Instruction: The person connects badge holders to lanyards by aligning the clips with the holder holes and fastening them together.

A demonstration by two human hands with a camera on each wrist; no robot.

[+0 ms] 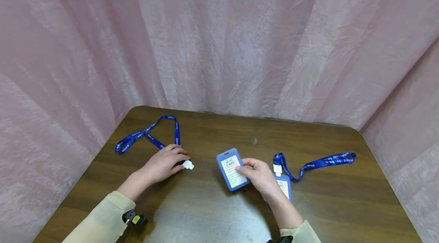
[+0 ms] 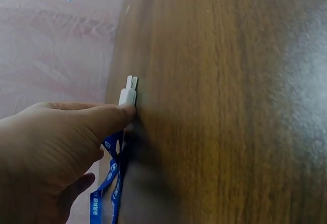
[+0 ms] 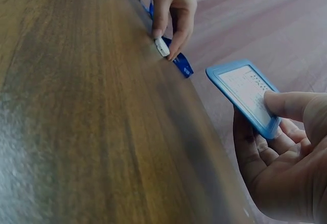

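Note:
My left hand pinches the white plastic clip of a blue lanyard between thumb and fingers, low over the table. In the left wrist view the clip points away from the hand, and the blue strap hangs below the fingers. My right hand holds a blue ID card holder by its right side, thumb on the front and fingers behind. Its printed face and the slot at its top show. In the right wrist view the card holder is tilted above the table.
A second card holder, attached to a white clip and blue lanyard, lies on the right, partly hidden by my right wrist. The wooden table ends at a pink curtain behind.

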